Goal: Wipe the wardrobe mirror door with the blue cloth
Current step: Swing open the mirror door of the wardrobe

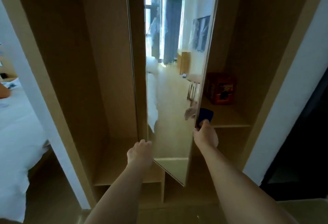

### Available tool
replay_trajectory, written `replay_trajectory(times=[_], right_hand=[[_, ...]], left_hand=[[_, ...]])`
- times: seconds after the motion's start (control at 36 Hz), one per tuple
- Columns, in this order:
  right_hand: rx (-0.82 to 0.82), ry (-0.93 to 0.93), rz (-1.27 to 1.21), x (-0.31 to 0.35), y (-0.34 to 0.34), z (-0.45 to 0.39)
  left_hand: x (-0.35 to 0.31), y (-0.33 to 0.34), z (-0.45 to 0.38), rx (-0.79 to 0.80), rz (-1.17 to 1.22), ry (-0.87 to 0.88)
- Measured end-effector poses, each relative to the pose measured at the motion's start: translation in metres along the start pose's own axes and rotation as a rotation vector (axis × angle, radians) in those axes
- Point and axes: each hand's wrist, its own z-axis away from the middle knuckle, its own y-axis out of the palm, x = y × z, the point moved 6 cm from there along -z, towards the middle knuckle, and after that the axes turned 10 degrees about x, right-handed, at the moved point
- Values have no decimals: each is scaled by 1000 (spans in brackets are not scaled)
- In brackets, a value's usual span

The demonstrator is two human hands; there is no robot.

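The tall mirror door of the wooden wardrobe stands swung open in the middle of the view and reflects the room behind me. My left hand grips the door's left edge low down, fingers curled round it. My right hand holds the door's right edge, with the dark blue cloth bunched in its fingers just behind that edge. Most of the cloth is hidden by the door and the hand.
An orange-red box sits on the wardrobe shelf to the right of the door. The left compartment is a tall open bay. A bed with white sheets lies at the left. A dark doorway is at the right.
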Motion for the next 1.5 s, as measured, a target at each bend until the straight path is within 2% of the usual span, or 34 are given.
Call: replay_trajectory(times=[0.22, 0.47, 0.75, 0.97, 1.19, 1.36, 1.5], right_hand=[[-62, 134, -103, -6, 3, -11], [-49, 142, -159, -14, -5, -39], [-155, 209, -354, -16, 4, -40], [-187, 193, -359, -7, 12, -44], [-80, 226, -341, 6, 27, -72], [-42, 281, -346, 9, 37, -96], [-37, 293, -430, 8, 38, -115]], left_hand=[[-12, 9, -14, 35, -29, -7], [0, 17, -17, 93, -8, -94], [7, 21, -26, 84, 29, -192], [22, 10, -49, 43, 255, -337], [53, 5, -73, -9, 614, -466], [79, -14, -98, -131, 765, -489], [87, -16, -128, -72, 917, -472]])
